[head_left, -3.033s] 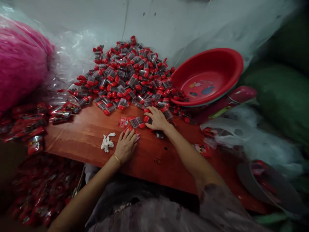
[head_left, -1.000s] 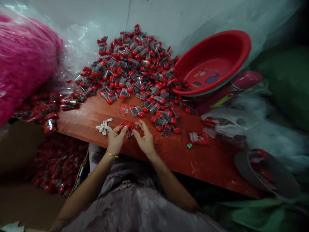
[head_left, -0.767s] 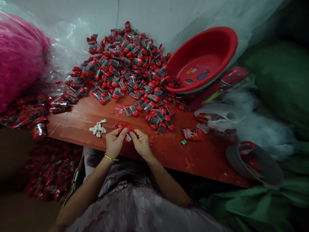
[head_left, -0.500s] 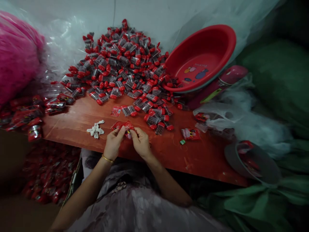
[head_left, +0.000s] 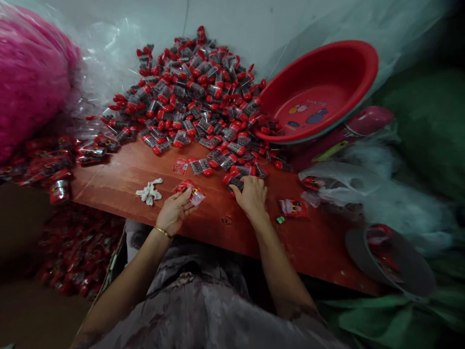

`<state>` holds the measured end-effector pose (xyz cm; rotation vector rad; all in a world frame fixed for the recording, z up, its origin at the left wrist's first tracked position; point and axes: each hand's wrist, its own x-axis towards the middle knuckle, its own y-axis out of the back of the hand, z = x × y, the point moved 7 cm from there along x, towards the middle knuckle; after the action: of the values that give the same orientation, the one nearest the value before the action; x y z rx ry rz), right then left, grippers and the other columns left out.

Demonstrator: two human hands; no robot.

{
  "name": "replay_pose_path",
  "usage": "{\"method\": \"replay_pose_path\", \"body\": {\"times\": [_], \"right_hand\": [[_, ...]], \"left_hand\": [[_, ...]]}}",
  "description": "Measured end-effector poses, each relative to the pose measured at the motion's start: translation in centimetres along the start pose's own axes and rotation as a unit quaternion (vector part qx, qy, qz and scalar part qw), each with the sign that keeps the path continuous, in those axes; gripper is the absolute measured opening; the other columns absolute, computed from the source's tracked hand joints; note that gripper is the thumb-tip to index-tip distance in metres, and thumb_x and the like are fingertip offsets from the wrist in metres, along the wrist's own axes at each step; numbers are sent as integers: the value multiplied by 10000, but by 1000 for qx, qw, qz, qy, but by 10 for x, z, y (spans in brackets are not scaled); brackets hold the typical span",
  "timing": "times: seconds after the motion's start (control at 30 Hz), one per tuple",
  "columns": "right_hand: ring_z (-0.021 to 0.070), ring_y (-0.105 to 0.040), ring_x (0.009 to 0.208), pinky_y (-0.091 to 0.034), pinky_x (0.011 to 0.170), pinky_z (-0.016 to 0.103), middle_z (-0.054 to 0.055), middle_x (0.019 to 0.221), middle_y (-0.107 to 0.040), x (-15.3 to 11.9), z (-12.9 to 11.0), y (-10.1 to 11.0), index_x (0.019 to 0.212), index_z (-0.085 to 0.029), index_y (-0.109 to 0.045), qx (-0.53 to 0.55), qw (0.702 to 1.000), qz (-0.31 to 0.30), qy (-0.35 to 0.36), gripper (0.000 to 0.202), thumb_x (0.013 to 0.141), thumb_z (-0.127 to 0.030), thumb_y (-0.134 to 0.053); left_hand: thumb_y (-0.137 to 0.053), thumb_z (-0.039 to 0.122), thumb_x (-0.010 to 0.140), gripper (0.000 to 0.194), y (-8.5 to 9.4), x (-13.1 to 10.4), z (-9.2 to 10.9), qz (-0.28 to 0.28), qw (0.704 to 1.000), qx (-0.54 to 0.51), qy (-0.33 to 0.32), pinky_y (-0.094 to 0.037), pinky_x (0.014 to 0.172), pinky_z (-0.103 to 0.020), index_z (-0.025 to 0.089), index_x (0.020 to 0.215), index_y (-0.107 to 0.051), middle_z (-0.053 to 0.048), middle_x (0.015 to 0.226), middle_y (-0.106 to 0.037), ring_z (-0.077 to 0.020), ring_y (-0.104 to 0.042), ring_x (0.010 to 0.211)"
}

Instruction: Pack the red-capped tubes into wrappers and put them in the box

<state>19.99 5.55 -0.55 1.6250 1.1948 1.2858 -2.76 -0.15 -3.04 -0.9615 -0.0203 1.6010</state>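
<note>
My left hand (head_left: 175,211) holds a small red printed bag (head_left: 191,192) with a clear lower part, just above the table's front edge. To the right, my right hand (head_left: 251,195) has its fingers on a clear container with a red cap (head_left: 234,181) at the near end of the heap. The heap of red-capped containers (head_left: 196,89) rises behind both hands. A red card (head_left: 180,166) and a pair of containers (head_left: 200,166) lie between the heap and my left hand. White knotted material (head_left: 149,192) sits left of my left hand.
A red basin (head_left: 319,92) leans at the right beside a pink bottle (head_left: 366,121). Filled red packets (head_left: 47,162) lie far left under a pink bag (head_left: 32,82). A packet (head_left: 293,208) and a grey bowl (head_left: 392,261) are at right.
My right hand has left the red bag and moved right to the containers. My left hand still has the bag, now turned with its clear part showing. The view has shifted slightly.
</note>
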Motion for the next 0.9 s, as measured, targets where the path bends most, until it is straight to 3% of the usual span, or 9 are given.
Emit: {"method": "replay_pose_path", "body": {"times": [0.13,0.3,0.43,0.5,0.6,0.7,0.8,0.9], "right_hand": [[295,-541,880,-398,768,427,134,880,-639,-10,-3,-5,918,-169,-570,49,999,20,13,277,829,-425,-510],[244,-610,890,-428,783,342,116,976,-676,-38,-28,-10,1033,-156,-582,124,991,-21,55,317,860,-398,-472],[238,-638,737,-429,660,323,98,821,-703,-59,-40,-14,976,-176,-630,22,992,-126,13,361,909,-424,-377],[242,-632,726,-424,655,332,107,788,-698,-60,-42,-9,919,-178,-654,-27,988,-150,13,415,933,-406,-308],[261,-592,905,-425,755,364,130,1059,-659,-49,-47,4,1111,-161,-611,-46,986,-126,99,349,915,-271,-344],[256,-463,1139,-377,900,376,87,1369,-461,-40,-60,5,1278,-205,-501,-20,949,-144,281,495,810,-75,-403],[256,-379,1224,-309,978,403,74,1384,-439,-36,-67,-1,1239,-222,-535,0,897,-200,393,540,737,-44,-446],[261,-431,1162,-281,991,426,102,1282,-527,-35,-70,-3,1187,-182,-566,20,882,-227,411,462,733,-129,-500]], "left_hand": [[-737,328,667,226,0,-1,-5,3,1000,-8,16,-509,714,-286,164,775,-624,-48,792,-707,-178,-674,771],[-729,324,679,218,4,-3,-6,7,1000,-12,21,-508,725,-290,162,778,-623,-59,814,-714,-186,-676,790],[-693,330,720,193,5,-4,-8,8,999,-23,34,-499,743,-291,168,805,-633,-57,831,-718,-190,-674,829],[-670,321,745,163,6,-5,-10,11,998,-36,43,-492,748,-292,177,813,-635,-39,793,-716,-187,-675,824],[-638,309,776,138,7,-6,-11,13,998,-45,50,-488,733,-289,173,795,-630,-29,739,-709,-180,-676,785],[-625,303,788,136,8,-7,-12,11,998,-37,56,-487,713,-278,167,801,-630,-33,749,-710,-166,-671,751],[-654,301,763,146,9,-9,-13,4,998,-32,59,-486,702,-270,168,817,-633,-42,820,-715,-159,-667,755],[-711,321,703,198,10,-9,-13,3,998,-32,49,-489,686,-262,162,793,-635,-48,849,-712,-155,-662,745]]}}
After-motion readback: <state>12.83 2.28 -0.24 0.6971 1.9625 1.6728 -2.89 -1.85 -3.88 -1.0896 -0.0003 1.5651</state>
